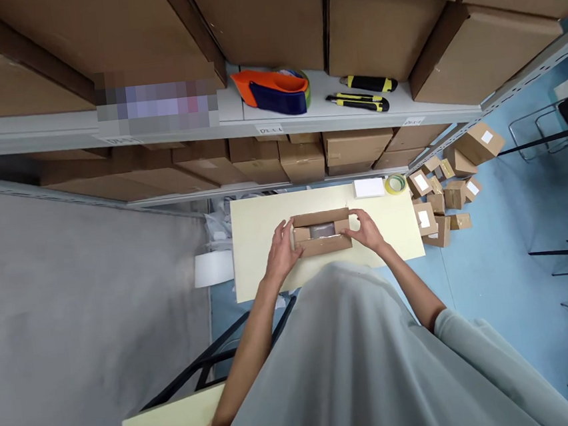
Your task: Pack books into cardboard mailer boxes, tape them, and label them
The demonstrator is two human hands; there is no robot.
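Observation:
A small brown cardboard box (321, 233) lies on the pale yellow table (256, 236), its top flaps partly open with something grey showing inside. My left hand (283, 248) grips the box's left end, fingers curled over the flap. At the right end, my right hand (364, 229) does the same, fingers wrapped round the edge.
A white pad (368, 187) and a roll of tape (395, 183) sit at the table's far right. Several small labelled boxes (438, 198) lie piled on the blue floor to the right. On the shelf above are a tape dispenser (272, 92) and two yellow-black cutters (361, 101).

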